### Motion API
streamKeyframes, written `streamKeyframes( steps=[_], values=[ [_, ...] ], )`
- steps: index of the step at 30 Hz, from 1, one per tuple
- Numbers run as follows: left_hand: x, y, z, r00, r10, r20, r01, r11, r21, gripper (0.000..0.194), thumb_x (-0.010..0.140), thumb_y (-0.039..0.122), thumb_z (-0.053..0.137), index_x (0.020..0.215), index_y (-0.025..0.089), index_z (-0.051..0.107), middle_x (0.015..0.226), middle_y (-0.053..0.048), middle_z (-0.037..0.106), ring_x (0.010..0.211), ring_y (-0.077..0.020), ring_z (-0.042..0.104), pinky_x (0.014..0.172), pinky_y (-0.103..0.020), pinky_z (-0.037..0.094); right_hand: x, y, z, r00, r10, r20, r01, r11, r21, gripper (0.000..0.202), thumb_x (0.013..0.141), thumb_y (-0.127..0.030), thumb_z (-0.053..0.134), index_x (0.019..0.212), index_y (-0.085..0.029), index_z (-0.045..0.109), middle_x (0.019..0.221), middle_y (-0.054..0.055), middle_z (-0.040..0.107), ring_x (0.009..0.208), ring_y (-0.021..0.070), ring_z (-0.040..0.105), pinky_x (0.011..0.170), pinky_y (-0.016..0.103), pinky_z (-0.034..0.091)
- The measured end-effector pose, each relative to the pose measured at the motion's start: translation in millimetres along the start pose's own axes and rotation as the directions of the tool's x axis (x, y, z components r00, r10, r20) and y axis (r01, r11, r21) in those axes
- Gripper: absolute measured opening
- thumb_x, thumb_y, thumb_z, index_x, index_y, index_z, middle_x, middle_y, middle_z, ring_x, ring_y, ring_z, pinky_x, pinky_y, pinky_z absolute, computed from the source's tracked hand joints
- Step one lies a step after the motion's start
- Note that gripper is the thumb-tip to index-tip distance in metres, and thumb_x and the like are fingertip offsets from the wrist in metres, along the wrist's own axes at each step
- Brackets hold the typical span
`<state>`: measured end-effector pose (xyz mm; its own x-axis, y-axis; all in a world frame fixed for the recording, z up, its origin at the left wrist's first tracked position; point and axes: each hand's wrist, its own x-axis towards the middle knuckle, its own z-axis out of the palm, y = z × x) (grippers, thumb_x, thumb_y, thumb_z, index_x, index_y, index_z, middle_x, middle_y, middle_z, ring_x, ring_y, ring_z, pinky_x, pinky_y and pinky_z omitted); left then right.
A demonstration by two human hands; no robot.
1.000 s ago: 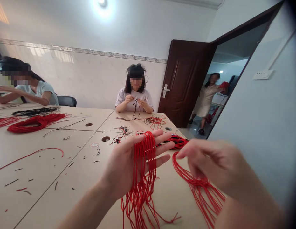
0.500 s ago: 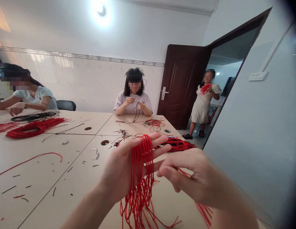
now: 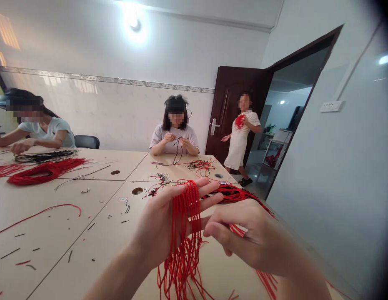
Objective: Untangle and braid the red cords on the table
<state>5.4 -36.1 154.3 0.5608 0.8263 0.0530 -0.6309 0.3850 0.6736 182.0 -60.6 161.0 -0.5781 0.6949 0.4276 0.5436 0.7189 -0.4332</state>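
At six o'clock, red braided cords (image 3: pixel 185 250) hang across the spread left hand (image 3: pixel 159 225); at five, the right hand (image 3: pixel 246 235) curls, whether gripping I cannot tell. Better keep strands parallel.

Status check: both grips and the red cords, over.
Left grip: open-palmed, red cords draped over it. Right grip: curled close beside them, any pinch unclear. Obstruction: right grip partly hides more red strands.
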Motion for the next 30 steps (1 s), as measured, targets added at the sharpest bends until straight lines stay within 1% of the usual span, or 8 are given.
streamKeyframes(
  steps=[5, 7, 11, 17, 20, 25, 30],
  values=[
    [-2.1, -0.3, -0.8, 1.000, 0.006, 0.004, -0.006, 1.000, 0.011, 0.051, 0.083, 0.022, 0.049, 0.133, 0.013, 0.043, 0.133, -0.014, 0.050, 0.124, -0.0309, 0.043, 0.101, -0.043, 0.036, 1.9, 0.6, 1.4, 1.000, 0.000, -0.013, 0.000, 1.000, -0.004, 0.036, 0.092, -0.030, 0.043, 0.060, -0.017, 0.051, 0.052, -0.003, 0.052, 0.052, 0.0070, 0.045, 0.052, 0.020, 0.032],
    [-1.9, -0.3, -0.7, 1.000, 0.006, 0.010, -0.006, 1.000, 0.011, 0.050, 0.083, 0.023, 0.049, 0.131, 0.011, 0.045, 0.132, -0.015, 0.050, 0.125, -0.0317, 0.042, 0.100, -0.043, 0.037, 1.5, 1.2, 1.8, 0.999, -0.019, -0.031, 0.020, 1.000, 0.009, 0.038, 0.092, -0.031, 0.043, 0.057, -0.017, 0.048, 0.051, -0.003, 0.052, 0.051, 0.0068, 0.044, 0.052, 0.020, 0.032],
    [-0.4, 0.2, -0.3, 0.999, -0.001, 0.034, 0.001, 1.000, 0.004, 0.048, 0.083, 0.025, 0.048, 0.128, 0.007, 0.048, 0.133, -0.017, 0.050, 0.125, -0.0317, 0.041, 0.100, -0.041, 0.038, 0.3, 1.1, 1.6, 0.998, -0.040, -0.051, 0.041, 0.999, 0.002, 0.037, 0.092, -0.031, 0.044, 0.058, -0.017, 0.050, 0.051, -0.003, 0.052, 0.050, 0.0070, 0.044, 0.052, 0.020, 0.032],
    [0.3, 0.0, -1.0, 1.000, 0.012, 0.011, -0.012, 1.000, -0.003, 0.051, 0.083, 0.023, 0.050, 0.132, 0.013, 0.045, 0.132, -0.014, 0.051, 0.124, -0.0309, 0.043, 0.100, -0.042, 0.038, 0.2, -0.6, 1.5, 0.999, -0.020, -0.034, 0.019, 1.000, -0.022, 0.037, 0.091, -0.031, 0.044, 0.057, -0.017, 0.049, 0.052, -0.003, 0.052, 0.052, 0.0079, 0.044, 0.053, 0.021, 0.032],
    [0.2, 0.2, -1.6, 1.000, 0.013, 0.005, -0.013, 1.000, 0.007, 0.050, 0.083, 0.023, 0.049, 0.132, 0.013, 0.045, 0.131, -0.014, 0.052, 0.125, -0.0309, 0.043, 0.099, -0.042, 0.038, -0.3, 0.0, 2.0, 0.999, -0.010, -0.037, 0.009, 1.000, -0.014, 0.037, 0.092, -0.031, 0.043, 0.059, -0.017, 0.052, 0.052, -0.003, 0.053, 0.052, 0.0075, 0.045, 0.052, 0.021, 0.032],
    [0.1, 0.4, -2.7, 1.000, 0.009, 0.022, -0.010, 0.999, 0.033, 0.047, 0.083, 0.025, 0.049, 0.127, 0.010, 0.050, 0.132, -0.015, 0.050, 0.125, -0.0318, 0.041, 0.096, -0.041, 0.041, 1.7, 2.0, 1.9, 0.999, -0.006, -0.035, 0.006, 1.000, 0.001, 0.035, 0.092, -0.032, 0.043, 0.062, -0.017, 0.053, 0.051, -0.004, 0.052, 0.050, 0.0064, 0.044, 0.049, 0.020, 0.031],
    [0.6, 0.0, -2.8, 1.000, 0.010, 0.024, -0.011, 0.999, 0.039, 0.043, 0.082, 0.026, 0.050, 0.122, 0.012, 0.056, 0.132, -0.013, 0.051, 0.125, -0.0314, 0.042, 0.097, -0.041, 0.040, 2.8, 0.9, 1.9, 0.999, -0.005, -0.031, 0.005, 1.000, -0.001, 0.036, 0.091, -0.032, 0.044, 0.059, -0.017, 0.050, 0.051, -0.004, 0.051, 0.051, 0.0067, 0.044, 0.050, 0.020, 0.031]
  ],
)
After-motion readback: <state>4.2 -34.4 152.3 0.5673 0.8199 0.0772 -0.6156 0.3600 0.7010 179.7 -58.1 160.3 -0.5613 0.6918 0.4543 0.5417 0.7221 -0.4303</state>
